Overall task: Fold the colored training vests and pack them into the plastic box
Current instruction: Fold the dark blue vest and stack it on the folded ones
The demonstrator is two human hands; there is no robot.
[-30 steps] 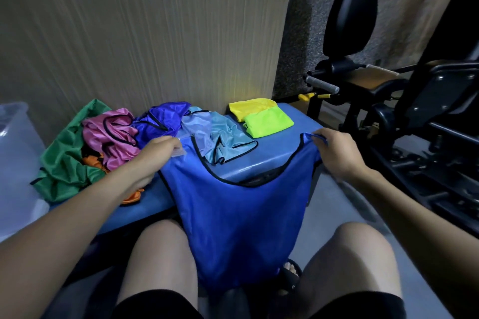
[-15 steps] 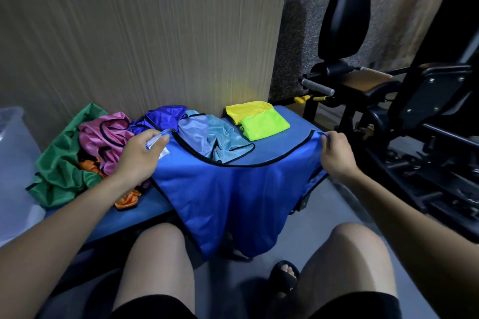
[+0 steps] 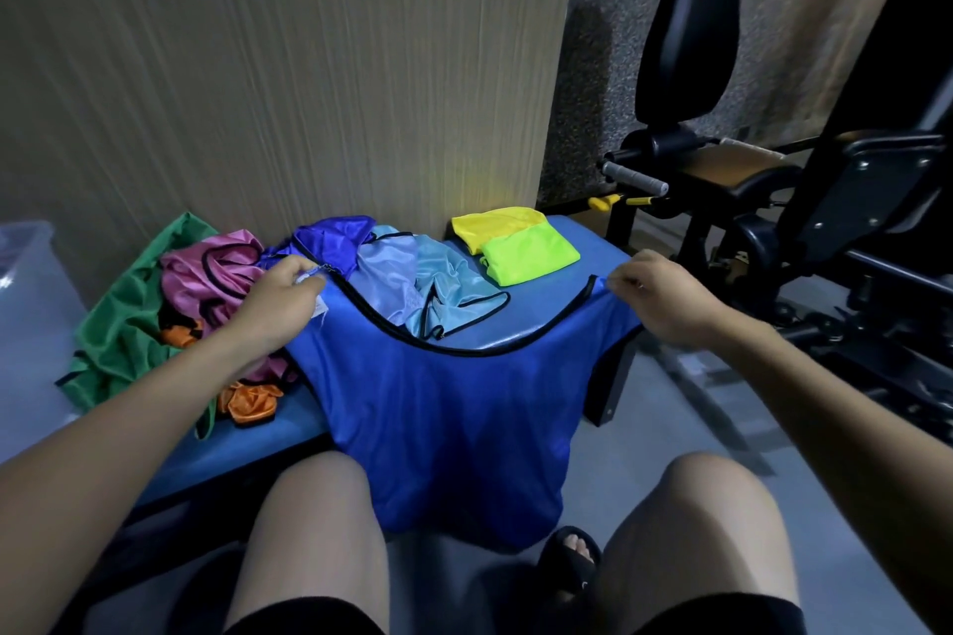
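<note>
Two hands hold a royal-blue shiny training vest with black trim (image 3: 454,423) stretched between them over the front edge of the blue padded tabletop (image 3: 541,320). The left hand (image 3: 276,304) pinches one shoulder corner, beside a small white label, and the right hand (image 3: 665,299) pinches the other corner near the tabletop's right end. The vest's neckline curves across the tabletop between the hands, and its body hangs down past the edge between the person's knees. Behind the neckline lies a crumpled light-blue vest (image 3: 438,289), with a folded yellow and lime-green vest stack (image 3: 515,242) further back. Left of the left hand sits a heap of pink (image 3: 211,268), green (image 3: 118,325), purple (image 3: 335,237) and orange (image 3: 252,402) vests. A clear plastic box (image 3: 26,273) shows at the left edge.
</note>
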